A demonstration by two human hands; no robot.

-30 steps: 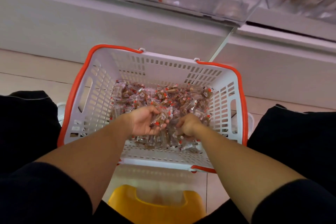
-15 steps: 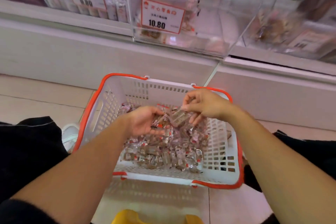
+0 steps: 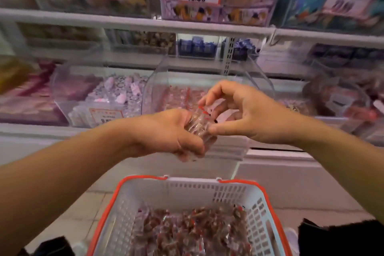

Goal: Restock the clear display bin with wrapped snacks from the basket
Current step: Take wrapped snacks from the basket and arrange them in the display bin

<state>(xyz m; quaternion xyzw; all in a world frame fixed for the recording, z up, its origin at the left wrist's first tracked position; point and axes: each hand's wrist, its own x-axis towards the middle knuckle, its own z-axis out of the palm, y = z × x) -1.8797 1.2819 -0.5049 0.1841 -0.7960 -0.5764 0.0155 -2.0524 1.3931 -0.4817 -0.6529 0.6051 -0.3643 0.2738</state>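
Clear plastic forms the display bin (image 3: 207, 81) that matters here, a curved-walled tub on the lower shelf (image 3: 41, 129), and it stands straight ahead of both hands, just beyond them and a little higher, its open mouth facing the person. The left hand (image 3: 166, 131) is curled round a bunch of wrapped snacks (image 3: 198, 123), transparent wrappers with red marks, and holds them in a fist in front of the bin's front wall. The right hand (image 3: 245, 114) meets it from the other side: its thumb and fingertips pinch at the top of the same bunch, the fingers arched over it. Both hands are thus touching one handful, and both lie about equally near the bin; the right sits slightly higher and closer to the opening, so it seems the better placed to lift pieces over the rim. The bunch's long axis cannot be told, since the wrappers are crumpled together and blurred. Inside the bin some similar red-marked pieces show through the wall, with room above them. Below the hands, on the floor, the white basket (image 3: 133, 203) with its orange rim holds many more snacks, so most of the restocking looks still to come. The coming move likely needs only a short carry forward and up.
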